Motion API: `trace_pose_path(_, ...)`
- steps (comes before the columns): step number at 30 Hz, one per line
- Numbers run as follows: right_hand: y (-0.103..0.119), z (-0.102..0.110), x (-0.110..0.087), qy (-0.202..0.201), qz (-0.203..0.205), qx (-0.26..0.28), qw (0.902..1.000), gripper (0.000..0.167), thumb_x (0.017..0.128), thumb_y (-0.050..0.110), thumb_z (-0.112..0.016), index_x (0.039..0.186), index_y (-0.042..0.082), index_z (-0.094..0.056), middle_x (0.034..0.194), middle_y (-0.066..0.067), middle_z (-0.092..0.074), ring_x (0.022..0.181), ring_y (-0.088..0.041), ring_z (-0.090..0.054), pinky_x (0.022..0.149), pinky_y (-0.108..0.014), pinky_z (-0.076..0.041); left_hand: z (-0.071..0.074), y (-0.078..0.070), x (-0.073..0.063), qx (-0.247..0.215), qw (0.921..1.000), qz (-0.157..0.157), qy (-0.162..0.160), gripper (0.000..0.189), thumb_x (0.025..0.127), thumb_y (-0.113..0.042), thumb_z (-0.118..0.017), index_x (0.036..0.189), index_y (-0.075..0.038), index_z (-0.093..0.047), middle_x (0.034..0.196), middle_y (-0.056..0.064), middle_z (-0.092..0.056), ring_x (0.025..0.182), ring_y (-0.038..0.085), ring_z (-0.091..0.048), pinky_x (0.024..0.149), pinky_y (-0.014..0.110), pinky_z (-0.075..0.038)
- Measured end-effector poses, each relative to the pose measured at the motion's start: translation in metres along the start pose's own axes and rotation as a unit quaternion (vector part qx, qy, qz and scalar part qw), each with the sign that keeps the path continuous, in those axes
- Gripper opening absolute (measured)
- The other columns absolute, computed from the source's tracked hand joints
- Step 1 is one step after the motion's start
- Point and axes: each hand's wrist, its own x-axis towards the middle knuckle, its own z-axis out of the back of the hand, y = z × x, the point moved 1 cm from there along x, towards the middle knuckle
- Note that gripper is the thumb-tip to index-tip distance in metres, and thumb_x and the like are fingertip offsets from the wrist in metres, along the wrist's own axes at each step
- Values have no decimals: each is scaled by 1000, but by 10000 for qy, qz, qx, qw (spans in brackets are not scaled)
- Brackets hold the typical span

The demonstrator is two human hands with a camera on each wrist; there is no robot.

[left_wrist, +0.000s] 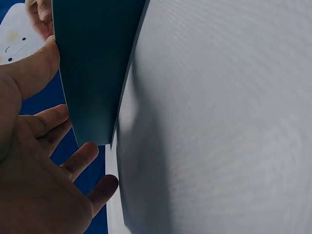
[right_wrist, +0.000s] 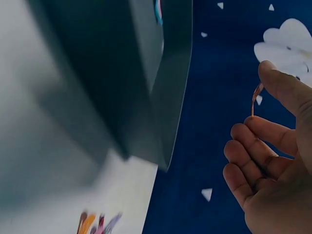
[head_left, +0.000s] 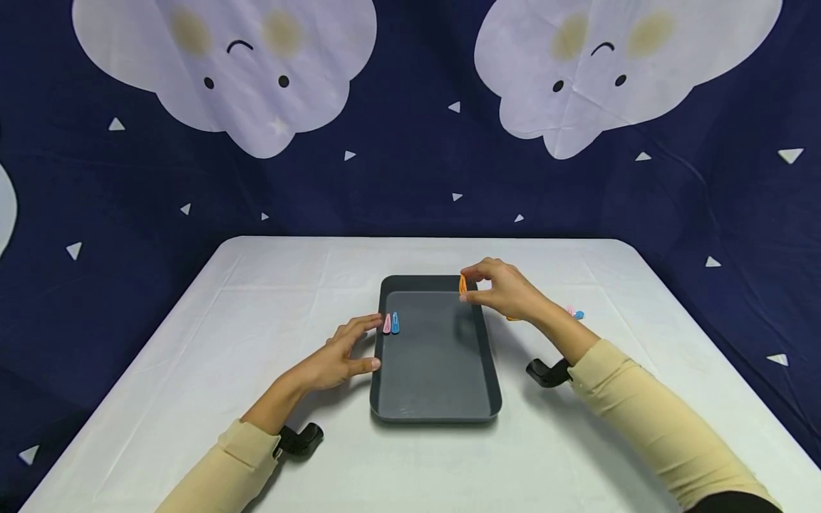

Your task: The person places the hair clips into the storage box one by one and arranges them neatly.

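A dark grey rectangular tray (head_left: 436,377) lies on the white table. Inside it, by the left wall, a pink snap hair clip (head_left: 387,324) and a blue snap hair clip (head_left: 395,323) stand side by side. My right hand (head_left: 503,286) pinches an orange hair clip (head_left: 462,284) between thumb and index finger, above the tray's far right corner. In the right wrist view, the other fingers bend loosely below that clip (right_wrist: 254,99). My left hand (head_left: 338,358) is at the tray's left edge, its fingers spread and fingertips right at the rim.
More hair clips (right_wrist: 90,223) lie on the table to the right of the tray, partly hidden by my right arm in the head view. White cloth (head_left: 276,285) covers the table. A dark blue curtain with clouds (head_left: 410,192) hangs behind it.
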Motion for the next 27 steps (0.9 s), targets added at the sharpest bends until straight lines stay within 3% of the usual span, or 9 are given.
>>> trace_pose_path(12,32,-29,23,96,169,154,9997,53,78,32,-77,121,5,-63,114,-10,-64,111,-26,-55,96,-43,-44,0,0,-1,41,10000,5,20,69,88,-25,-66,147,-12,-32,156,1,-22,141,34,-17,108,69,-8)
trace_pose_path(16,37,-39,28,42,293,103,9995,53,77,32,-77,120,4,-63,111,-11,-65,108,-27,-57,95,-43,-45,0,0,-1,32,10000,15,12,70,88,-26,-66,147,-12,-32,156,0,-22,141,34,-18,108,68,-9)
trace_pose_path(27,43,-65,39,266,142,-107,9995,52,79,35,-74,122,7,-63,115,-11,-64,108,-26,-58,92,-42,-47,1,0,-1,27,10000,3,18,69,88,-24,-66,147,-12,-32,156,0,-22,141,35,-18,107,69,-9)
